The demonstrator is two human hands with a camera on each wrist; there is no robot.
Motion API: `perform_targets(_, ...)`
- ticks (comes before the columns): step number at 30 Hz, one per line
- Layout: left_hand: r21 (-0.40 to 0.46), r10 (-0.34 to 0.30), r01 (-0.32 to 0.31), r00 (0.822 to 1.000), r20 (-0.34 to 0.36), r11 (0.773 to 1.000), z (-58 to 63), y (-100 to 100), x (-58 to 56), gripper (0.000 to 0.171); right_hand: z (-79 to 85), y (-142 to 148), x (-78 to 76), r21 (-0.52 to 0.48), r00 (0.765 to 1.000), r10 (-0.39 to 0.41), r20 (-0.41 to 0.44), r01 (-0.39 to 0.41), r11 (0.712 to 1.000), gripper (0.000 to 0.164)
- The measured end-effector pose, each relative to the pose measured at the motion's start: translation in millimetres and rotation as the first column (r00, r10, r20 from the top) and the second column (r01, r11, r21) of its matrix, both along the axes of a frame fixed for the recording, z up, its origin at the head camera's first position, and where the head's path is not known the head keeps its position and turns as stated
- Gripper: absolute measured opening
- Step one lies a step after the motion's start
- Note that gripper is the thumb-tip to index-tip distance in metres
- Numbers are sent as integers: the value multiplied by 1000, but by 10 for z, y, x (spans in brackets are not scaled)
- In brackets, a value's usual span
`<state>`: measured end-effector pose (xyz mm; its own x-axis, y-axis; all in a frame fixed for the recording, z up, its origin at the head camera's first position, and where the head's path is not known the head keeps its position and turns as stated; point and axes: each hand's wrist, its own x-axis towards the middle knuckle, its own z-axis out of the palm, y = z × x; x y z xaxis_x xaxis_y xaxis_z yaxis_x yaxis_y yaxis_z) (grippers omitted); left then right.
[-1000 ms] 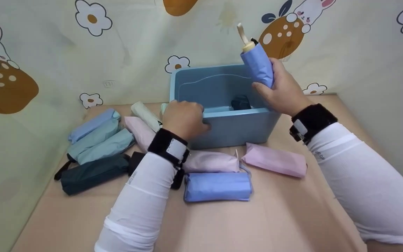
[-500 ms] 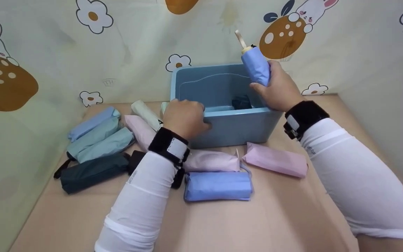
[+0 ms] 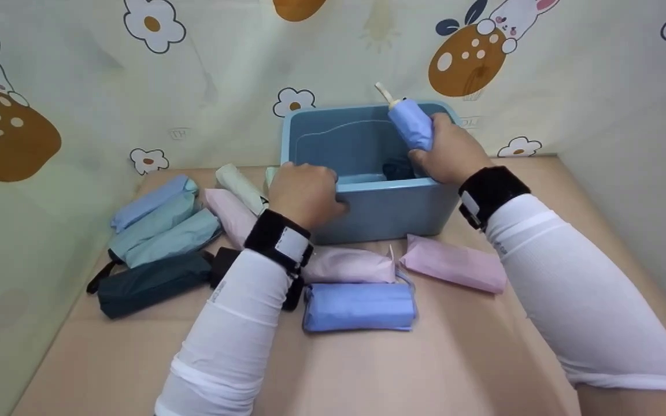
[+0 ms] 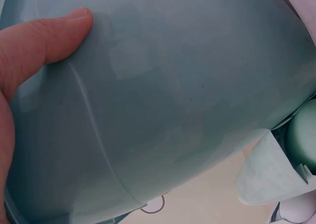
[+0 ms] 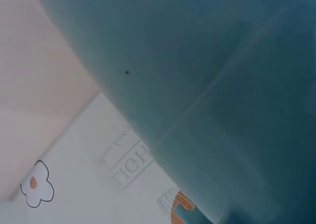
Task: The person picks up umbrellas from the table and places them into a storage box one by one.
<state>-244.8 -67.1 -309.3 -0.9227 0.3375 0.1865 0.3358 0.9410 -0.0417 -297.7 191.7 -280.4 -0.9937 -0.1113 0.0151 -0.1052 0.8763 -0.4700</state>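
Blue plastic bin (image 3: 391, 212), one: open-topped, upright towards the rear of the desk (image 3: 425, 370).

Left hand (image 3: 304, 196), one: grasping the bin's front rim near its left corner, thumb laid against the outer wall; probably a bracing hold, to keep the bin from sliding.

Right hand (image 3: 457, 151), one: fingers wrapped round the lower end of a folded blue umbrella (image 3: 413, 126).

That umbrella: tilted over the bin's opening at its right side, pale strap (image 3: 384, 91) uppermost and pointing up and left; the low grip presumably leaves strap and handle end free of the fingers.

Dark bundle (image 3: 398, 169), one: inside the bin, partly hidden; kind cannot be told.

Second blue umbrella (image 3: 359, 307), one, lying crosswise before the bin, and pink umbrella (image 3: 454, 264), one, to its right: both apparently within easy reach.

Dark green umbrella (image 3: 154, 285), one: lying at left, beside paler ones.
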Motion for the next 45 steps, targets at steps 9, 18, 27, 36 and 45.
perform_targets(9,-6,7,-7,1000,11,1000,1,-1,5,40,15,-32,-14,57,997,11,70,-15,998,79)
perform_targets(18,-7,26,-26,998,54,1000,19,-1,2,42,24,-52,-36,113,994,26,103,-38,993,74)
perform_targets(27,4,22,-22,999,29,1000,8,7,10,41,30,-41,-76,152,987,33,156,-57,987,73)
perform_targets(36,9,20,-20,1000,9,1000,15,17,21,39,37,-24,-97,183,981,41,192,-76,980,74)
perform_targets(45,-3,22,-22,1000,6,1000,19,19,26,42,42,-21,-100,184,976,42,212,-82,979,71)
